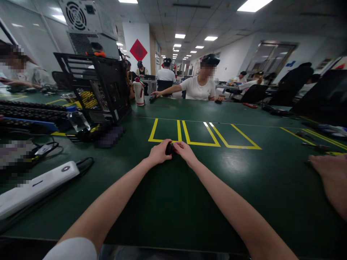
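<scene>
My left hand (159,151) is wrapped round a small black rounded object (169,148), perhaps a computer mouse, just above or on the green table (173,202); I cannot tell if it touches the surface. Close against its right side is my right hand (184,151), with thumb and fingertips pressed together. What those fingertips hold, if anything, is too small to make out. Both hands meet at the near edge of the yellow tape outlines (179,130) on the tabletop.
At left lie a white power strip (40,184), a clear bottle (77,119) and an open black computer case (100,86). A white cup (139,92) stands farther back. A co-worker (200,85) sits opposite. Another person's hand (332,177) rests at right, near several tools.
</scene>
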Action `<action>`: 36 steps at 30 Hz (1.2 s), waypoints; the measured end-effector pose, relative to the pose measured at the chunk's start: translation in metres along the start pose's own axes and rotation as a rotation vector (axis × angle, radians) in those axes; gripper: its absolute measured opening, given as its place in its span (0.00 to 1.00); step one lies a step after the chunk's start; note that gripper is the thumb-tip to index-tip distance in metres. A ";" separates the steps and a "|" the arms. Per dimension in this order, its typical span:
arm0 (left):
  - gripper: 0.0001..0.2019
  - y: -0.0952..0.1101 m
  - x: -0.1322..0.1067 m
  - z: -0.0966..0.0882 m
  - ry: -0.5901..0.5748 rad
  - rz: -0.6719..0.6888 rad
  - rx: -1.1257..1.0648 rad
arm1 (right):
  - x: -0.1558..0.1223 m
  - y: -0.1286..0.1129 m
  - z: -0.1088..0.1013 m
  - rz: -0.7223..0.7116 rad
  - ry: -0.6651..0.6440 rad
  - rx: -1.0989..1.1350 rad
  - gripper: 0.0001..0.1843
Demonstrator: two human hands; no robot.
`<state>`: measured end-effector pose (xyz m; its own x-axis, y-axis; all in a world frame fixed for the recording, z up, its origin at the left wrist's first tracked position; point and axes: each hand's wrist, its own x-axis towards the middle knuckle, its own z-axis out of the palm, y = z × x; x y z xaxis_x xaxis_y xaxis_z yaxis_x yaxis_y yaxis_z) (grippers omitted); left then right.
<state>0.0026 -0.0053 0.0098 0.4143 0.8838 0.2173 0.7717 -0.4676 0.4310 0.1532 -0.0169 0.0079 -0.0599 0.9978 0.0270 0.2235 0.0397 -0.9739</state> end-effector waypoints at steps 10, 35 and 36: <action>0.29 -0.002 -0.018 -0.002 0.065 0.171 -0.041 | -0.013 0.002 0.010 0.050 -0.073 0.250 0.17; 0.29 -0.006 -0.031 -0.002 0.107 0.318 -0.047 | -0.025 0.008 0.013 -0.247 -0.081 0.205 0.11; 0.29 -0.005 -0.031 -0.002 0.107 0.318 -0.041 | -0.025 0.007 0.013 -0.246 -0.078 0.203 0.11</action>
<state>-0.0154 -0.0305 0.0027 0.5766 0.6907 0.4365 0.5910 -0.7215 0.3609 0.1439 -0.0421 -0.0029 -0.1637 0.9524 0.2570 -0.0045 0.2598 -0.9656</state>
